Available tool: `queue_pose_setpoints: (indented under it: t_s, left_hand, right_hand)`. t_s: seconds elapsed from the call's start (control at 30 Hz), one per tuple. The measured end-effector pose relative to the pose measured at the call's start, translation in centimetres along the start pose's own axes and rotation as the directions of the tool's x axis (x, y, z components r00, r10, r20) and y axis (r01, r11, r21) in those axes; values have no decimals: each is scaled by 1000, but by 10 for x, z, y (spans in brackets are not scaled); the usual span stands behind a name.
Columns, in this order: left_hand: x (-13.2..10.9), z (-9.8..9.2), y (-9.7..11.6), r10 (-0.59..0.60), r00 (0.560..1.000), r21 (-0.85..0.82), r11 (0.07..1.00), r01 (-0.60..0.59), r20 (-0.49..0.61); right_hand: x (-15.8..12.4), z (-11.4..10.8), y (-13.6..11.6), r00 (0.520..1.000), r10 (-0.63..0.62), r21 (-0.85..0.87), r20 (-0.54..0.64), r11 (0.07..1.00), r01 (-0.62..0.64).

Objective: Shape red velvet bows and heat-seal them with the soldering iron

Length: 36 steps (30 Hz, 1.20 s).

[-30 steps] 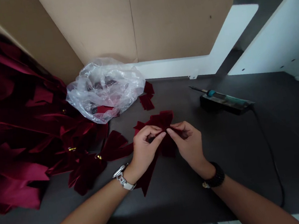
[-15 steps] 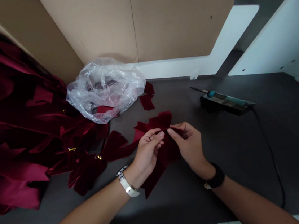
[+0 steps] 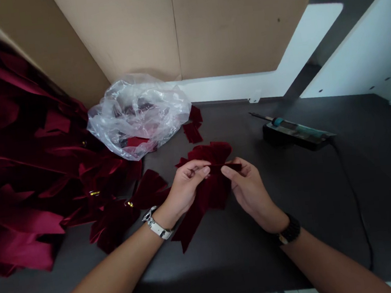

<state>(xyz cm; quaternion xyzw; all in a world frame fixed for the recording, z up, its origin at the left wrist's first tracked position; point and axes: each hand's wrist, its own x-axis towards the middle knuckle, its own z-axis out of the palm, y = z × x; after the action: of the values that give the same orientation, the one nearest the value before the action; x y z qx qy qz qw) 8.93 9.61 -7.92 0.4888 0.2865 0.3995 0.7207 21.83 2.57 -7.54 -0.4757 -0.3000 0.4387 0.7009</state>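
A dark red velvet bow (image 3: 210,194) lies on the grey table between my hands, one notched tail pointing toward me. Across its middle runs a narrow velvet strip (image 3: 216,168). My left hand (image 3: 186,185) pinches the strip's left part between thumb and fingers. With thumb and forefinger, my right hand (image 3: 248,185) grips the same strip farther right, its end poking out past the fingers. Left of my left hand sits another velvet bow (image 3: 118,217) with a gold tie at its centre.
A large heap of red velvet bows (image 3: 14,154) fills the left side. Behind are a clear plastic bag (image 3: 141,110) with red pieces inside and loose velvet scraps (image 3: 193,130). A soldering iron (image 3: 278,123) rests on a black stand (image 3: 294,139) at right, its cord (image 3: 353,198) trailing forward.
My hands have drawn the narrow strip out straight across the bow, so more of it shows. The bow has turned slightly, its tail swinging left.
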Motion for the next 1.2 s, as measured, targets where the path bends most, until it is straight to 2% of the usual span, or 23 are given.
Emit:
queue_pose_setpoints:
  t_s: [0.17, 0.23, 0.4, 0.53, 0.73, 0.83, 0.93, 1.07, 1.2]
  left_hand:
    - [5, -8, 5, 171, 982, 226, 956, -186, 85]
    - [4, -8, 6, 204, 974, 265, 938, -223, 97]
    - [-5, 3, -1, 258, 966, 267, 929, -256, 28]
    - [-9, 6, -3, 300, 952, 328, 907, -265, -63]
    - [-11, 7, 1, 287, 958, 435, 866, -247, -27]
    - [-13, 10, -1, 243, 969, 385, 899, -208, -45]
    - [-14, 12, -3, 163, 984, 287, 948, -136, -73]
    - [-10, 12, -6, 63, 995, 156, 986, -51, -72]
    - [-5, 9, -7, -22, 999, -49, 999, 20, -49]
  right_hand:
    - [1, 0, -2, 993, 29, -21, 111, 999, -27]
    - [1, 0, -2, 987, 58, -15, 150, 998, -57]
    - [1, 0, 1, 986, 86, 59, 140, 994, -96]
    - [2, -3, 9, 996, -17, -13, 88, 1000, 18]
    - [2, -5, 10, 973, -221, -204, 67, 952, 230]
    - [0, -3, 5, 958, -286, -286, 32, 916, 283]
    - [-2, -1, 5, 958, -285, -313, -4, 911, 270]
    - [-1, -3, 11, 981, -194, -243, -18, 953, 184]
    - [1, -5, 11, 996, -87, -148, 14, 985, 88]
